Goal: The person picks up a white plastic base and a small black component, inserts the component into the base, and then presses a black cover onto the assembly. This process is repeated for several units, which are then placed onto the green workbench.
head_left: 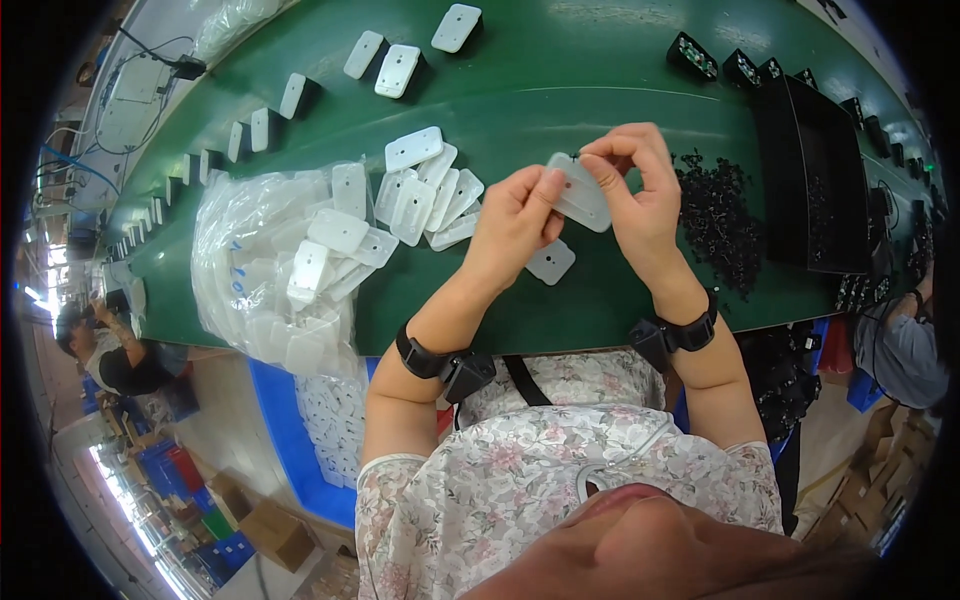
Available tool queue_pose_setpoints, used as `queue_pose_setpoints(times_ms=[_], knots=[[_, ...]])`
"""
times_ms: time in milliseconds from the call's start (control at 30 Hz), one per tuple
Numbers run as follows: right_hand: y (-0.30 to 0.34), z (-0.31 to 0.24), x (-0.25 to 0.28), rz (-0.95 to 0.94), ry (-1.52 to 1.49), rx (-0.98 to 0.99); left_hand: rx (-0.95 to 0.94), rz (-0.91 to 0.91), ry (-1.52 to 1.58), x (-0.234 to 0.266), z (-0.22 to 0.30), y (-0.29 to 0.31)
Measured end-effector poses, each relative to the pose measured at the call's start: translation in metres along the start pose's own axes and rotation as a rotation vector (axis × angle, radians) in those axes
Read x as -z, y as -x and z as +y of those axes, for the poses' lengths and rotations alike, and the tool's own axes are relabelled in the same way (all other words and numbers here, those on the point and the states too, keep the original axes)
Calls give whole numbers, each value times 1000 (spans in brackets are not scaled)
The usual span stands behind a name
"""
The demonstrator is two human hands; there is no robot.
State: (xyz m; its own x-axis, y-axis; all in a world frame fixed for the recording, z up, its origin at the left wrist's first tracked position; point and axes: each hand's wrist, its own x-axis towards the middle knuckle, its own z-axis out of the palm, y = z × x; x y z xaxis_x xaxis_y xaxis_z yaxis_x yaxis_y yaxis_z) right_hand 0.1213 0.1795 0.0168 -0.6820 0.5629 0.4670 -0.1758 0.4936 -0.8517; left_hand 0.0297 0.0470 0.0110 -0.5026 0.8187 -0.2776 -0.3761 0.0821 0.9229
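Between my two hands, over the green table, is a translucent white plastic cover plate point(584, 203) with rounded corners. My left hand point(516, 215) pinches its left edge between thumb and fingers. At the plate's upper edge, my right hand point(640, 185) has thumb and fingertips pressed together beside a tiny dark piece; what exactly they grip is too small to name. Just below lies another white plate point(551, 262) with a dark hole. Left of my hands is a loose pile of similar plates point(412, 208). Right of them spreads a heap of small black parts point(718, 215).
A clear plastic bag point(235, 270) full of white plates lies at the left. An open black box point(800, 175) stands at the right. White-topped black blocks point(397, 72) line the far left of the table point(560, 60). Blue bins sit below the edge. Other people sit at both sides.
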Motion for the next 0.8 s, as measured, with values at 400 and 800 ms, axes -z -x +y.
queue_pose_setpoints(times_ms=[400,800], knots=[[3,0,2,-51,5,-87,-222,145,201,-14,1,3],[3,-4,5,-165,-21,-198,-354,143,164,-16,-9,2]])
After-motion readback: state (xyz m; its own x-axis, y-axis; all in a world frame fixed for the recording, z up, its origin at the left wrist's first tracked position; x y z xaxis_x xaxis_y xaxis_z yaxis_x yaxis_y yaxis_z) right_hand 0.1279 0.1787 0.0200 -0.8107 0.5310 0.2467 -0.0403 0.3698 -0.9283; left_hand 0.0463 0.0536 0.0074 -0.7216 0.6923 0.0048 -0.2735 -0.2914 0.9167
